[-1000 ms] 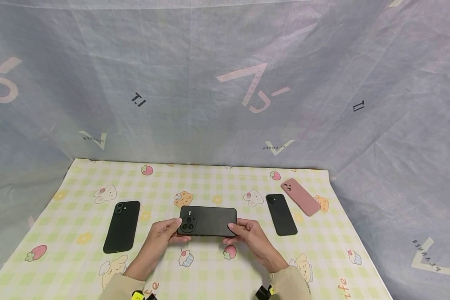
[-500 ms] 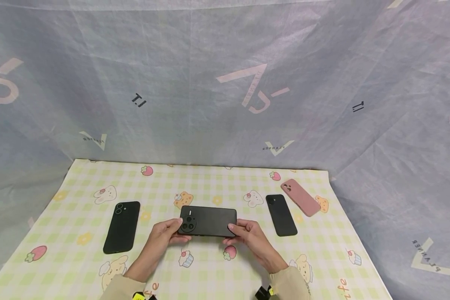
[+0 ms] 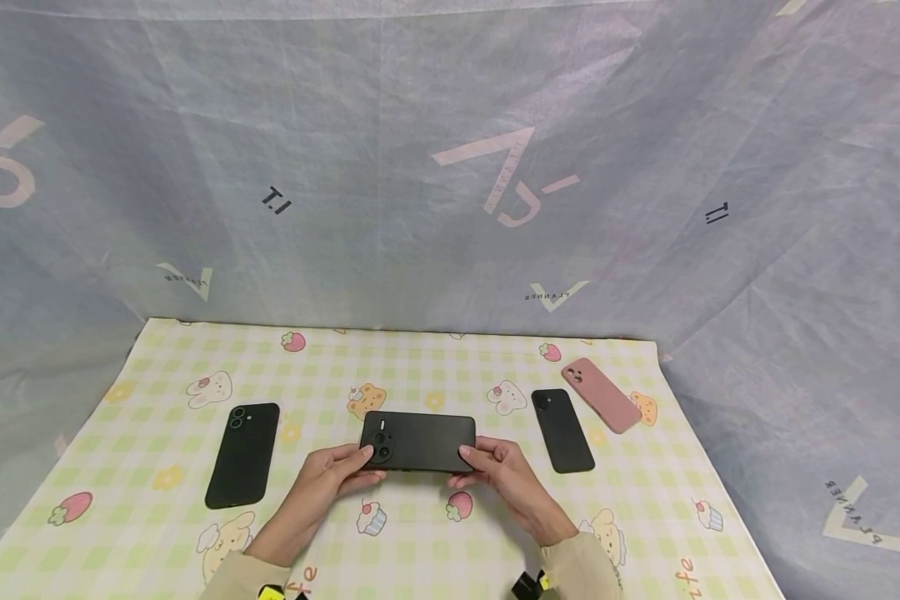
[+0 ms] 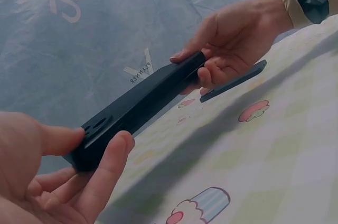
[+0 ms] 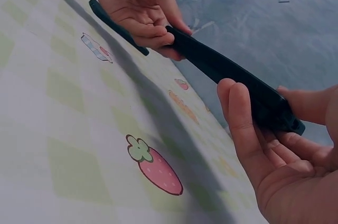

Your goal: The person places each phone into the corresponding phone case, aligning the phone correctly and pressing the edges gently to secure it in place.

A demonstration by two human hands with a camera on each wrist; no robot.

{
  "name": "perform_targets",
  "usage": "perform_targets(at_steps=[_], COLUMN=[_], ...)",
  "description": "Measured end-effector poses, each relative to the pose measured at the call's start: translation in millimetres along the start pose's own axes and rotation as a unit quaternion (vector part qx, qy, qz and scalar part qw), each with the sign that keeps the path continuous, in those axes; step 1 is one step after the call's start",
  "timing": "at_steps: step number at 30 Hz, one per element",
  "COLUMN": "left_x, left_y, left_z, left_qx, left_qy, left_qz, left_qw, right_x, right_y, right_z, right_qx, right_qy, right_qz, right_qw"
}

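Note:
A black phone (image 3: pixel 429 442), back side up with a round camera module at its left end, is held level above the tablecloth. My left hand (image 3: pixel 332 477) grips its left end, thumb on the camera module and fingers underneath. At the opposite end my right hand (image 3: pixel 501 472) pinches the phone between thumb and fingers. Both wrist views show its long edge; in the left wrist view the phone (image 4: pixel 142 97) is clear of the cloth, with its shadow below. The phone's underside is mostly hidden.
A black phone or case (image 3: pixel 243 455) with two camera rings lies at left. To the right lie a smaller black one (image 3: pixel 563 431) and a pink phone case (image 3: pixel 602 395). A checked tablecloth (image 3: pixel 420 550) covers the table; a grey fabric curtain (image 3: pixel 375 167) hangs behind.
My left thumb has slid inward from the phone's left edge onto the camera module. The phone has shifted very slightly right; my right hand moved with it.

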State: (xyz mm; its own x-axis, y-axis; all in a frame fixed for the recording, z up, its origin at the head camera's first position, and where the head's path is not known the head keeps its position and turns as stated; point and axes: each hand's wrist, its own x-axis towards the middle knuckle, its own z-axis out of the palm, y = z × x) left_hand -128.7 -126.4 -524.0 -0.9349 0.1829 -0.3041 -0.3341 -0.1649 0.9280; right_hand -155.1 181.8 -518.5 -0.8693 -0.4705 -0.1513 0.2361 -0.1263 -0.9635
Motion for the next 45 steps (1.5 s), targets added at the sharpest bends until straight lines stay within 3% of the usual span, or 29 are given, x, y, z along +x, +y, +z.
perform_targets(at_steps=[17,45], left_x=[-1.6,-2.3], left_y=[3.5,2.4], left_z=[6.2,3.0], left_qx=[0.037,0.028], left_qy=[0.043,0.031], left_qz=[0.013,0.027], left_qw=[0.9983,0.9988], right_x=[-0.5,-0.4], right_y=[0.0,0.6], right_z=[-2.3,-3.8], right_qx=[0.009,0.01], right_qy=[-0.009,-0.019], right_qz=[-0.012,-0.016], right_qw=[1.0,1.0])
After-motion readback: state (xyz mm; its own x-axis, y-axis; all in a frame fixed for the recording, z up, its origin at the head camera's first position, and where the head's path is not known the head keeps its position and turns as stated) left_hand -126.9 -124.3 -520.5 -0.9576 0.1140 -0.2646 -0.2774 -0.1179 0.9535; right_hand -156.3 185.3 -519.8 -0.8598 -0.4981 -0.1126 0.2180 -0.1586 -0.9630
